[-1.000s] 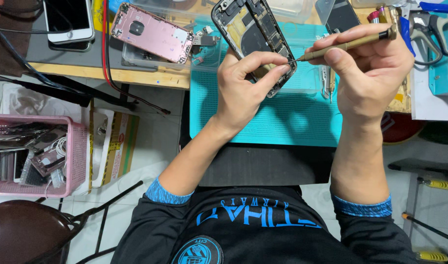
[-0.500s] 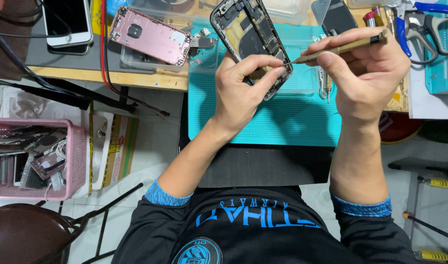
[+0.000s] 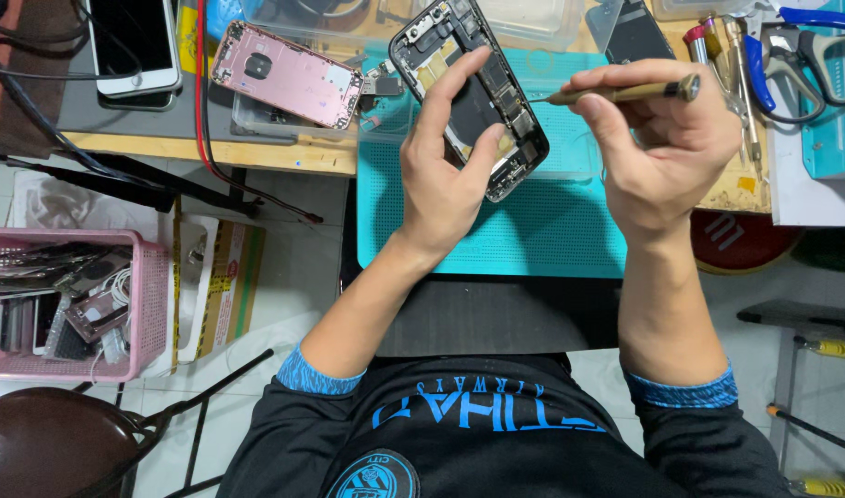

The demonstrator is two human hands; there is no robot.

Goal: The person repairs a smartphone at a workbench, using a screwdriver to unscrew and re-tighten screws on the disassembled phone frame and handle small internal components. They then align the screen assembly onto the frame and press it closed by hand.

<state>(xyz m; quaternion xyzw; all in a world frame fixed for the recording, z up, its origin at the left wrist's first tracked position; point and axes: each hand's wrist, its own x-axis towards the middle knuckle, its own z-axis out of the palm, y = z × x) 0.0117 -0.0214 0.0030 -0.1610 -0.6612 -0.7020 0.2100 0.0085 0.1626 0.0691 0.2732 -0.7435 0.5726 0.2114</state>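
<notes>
Head view: left hand (image 3: 446, 175) clasps the opened phone (image 3: 470, 92) (tilted); right hand (image 3: 670, 138) pinches a screwdriver (image 3: 616, 92) level.

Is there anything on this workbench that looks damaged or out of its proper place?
The opened phone in the left hand has no screen, so its inner parts are exposed. A pink rear housing lies loose and askew near the bench edge. The right hand holds a screwdriver.
</notes>
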